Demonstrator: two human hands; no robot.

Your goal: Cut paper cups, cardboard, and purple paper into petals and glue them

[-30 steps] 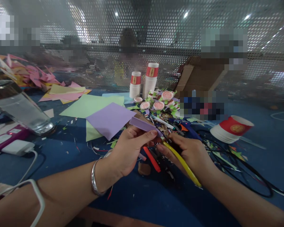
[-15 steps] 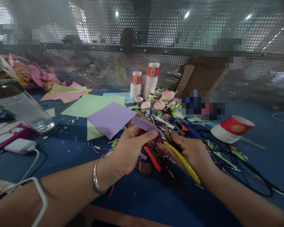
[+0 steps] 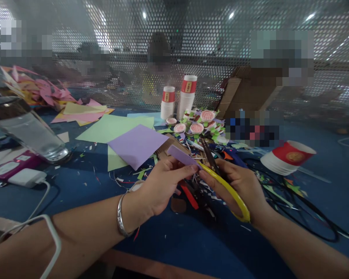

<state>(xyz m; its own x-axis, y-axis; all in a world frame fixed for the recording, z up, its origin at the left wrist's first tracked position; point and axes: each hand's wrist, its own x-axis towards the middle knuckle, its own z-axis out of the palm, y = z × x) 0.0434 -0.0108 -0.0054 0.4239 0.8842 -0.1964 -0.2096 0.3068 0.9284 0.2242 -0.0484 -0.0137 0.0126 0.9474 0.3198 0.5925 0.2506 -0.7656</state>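
Between thumb and fingers, my left hand (image 3: 163,182) pinches a narrow folded strip of purple paper (image 3: 180,156). My right hand (image 3: 235,184) is closed around yellow-handled scissors (image 3: 231,188), whose dark blades point up and away, beside the strip's right end. My right fingertips are close to the paper; whether they touch it I cannot tell. Behind my left hand a purple sheet (image 3: 138,145) lies over a light green sheet (image 3: 116,127). Under my hands are paper scraps and a red-handled tool (image 3: 189,195), partly hidden.
Stacked paper cups (image 3: 186,99) stand at the back by small round pieces with pink tops (image 3: 196,128). A red and white cup (image 3: 289,158) tilts at right near black cables (image 3: 305,205). A glass tumbler (image 3: 31,131) and a purple power bank (image 3: 16,164) are at left.
The scissors have swung so their blades now point up, apart from the paper, and more of the yellow handle shows. The purple strip has tilted slightly in my left hand.
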